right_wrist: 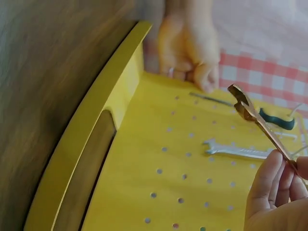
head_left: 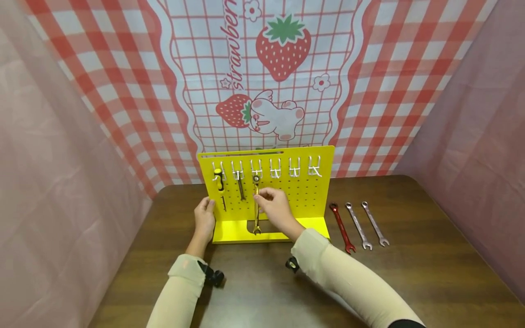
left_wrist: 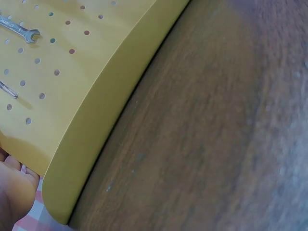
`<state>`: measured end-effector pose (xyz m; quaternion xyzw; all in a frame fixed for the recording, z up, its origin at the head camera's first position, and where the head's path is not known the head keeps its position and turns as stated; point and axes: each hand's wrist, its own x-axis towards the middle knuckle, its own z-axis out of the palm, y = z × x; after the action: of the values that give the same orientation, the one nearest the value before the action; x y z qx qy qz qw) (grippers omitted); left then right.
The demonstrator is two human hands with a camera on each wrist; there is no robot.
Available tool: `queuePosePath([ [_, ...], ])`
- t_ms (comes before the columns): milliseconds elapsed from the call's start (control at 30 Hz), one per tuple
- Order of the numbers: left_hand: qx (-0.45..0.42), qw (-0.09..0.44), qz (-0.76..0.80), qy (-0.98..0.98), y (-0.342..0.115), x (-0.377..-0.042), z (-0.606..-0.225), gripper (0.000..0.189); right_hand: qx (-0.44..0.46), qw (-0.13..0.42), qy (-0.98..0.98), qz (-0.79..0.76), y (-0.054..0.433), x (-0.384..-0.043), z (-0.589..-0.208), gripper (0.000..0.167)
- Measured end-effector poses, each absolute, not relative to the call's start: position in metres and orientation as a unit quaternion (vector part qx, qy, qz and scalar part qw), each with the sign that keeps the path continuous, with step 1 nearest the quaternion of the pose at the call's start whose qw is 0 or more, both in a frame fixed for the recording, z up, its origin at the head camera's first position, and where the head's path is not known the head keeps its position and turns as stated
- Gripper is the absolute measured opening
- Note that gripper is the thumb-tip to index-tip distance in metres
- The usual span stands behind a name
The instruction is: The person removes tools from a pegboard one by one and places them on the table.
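My right hand (head_left: pixel 276 207) pinches a gold combination wrench (head_left: pixel 257 212) between thumb and fingers. The wrench hangs upright in front of the yellow pegboard (head_left: pixel 301 191), its ring end at the third hook from the left and its open end down. In the right wrist view the open jaw of the wrench stands out from the board. My left hand (head_left: pixel 204 218) grips the pegboard's left edge, thumb at the front, with the other fingers partly hidden by the board. Left of the gold wrench, a silver wrench (head_left: pixel 240 187) and a screwdriver with a yellow-and-black handle (head_left: pixel 219 181) hang on hooks.
Three white double hooks (head_left: pixel 294 168) on the board's right half hold nothing. A red wrench (head_left: pixel 342 228) and two silver wrenches (head_left: pixel 359 227) lie side by side on the wooden table (head_left: pixel 254 282), right of the board. A checked strawberry cloth (head_left: pixel 283 105) hangs behind.
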<state>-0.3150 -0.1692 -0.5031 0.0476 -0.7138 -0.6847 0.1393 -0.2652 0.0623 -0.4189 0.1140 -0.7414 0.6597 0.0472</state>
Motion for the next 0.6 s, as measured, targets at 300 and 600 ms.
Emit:
queuePosePath([
  [300,0.044,0.148,-0.68,-0.716,-0.169,-0.314,-0.503,0.029,0.107,0.032,-0.732,0.672,0.067,-0.255,-0.415,0.018],
  [600,0.045,0.153,-0.676,-0.719,-0.169,-0.315,-0.504,0.028,0.106,0.03,-0.739,0.665,0.076,-0.248,-0.403,0.017],
])
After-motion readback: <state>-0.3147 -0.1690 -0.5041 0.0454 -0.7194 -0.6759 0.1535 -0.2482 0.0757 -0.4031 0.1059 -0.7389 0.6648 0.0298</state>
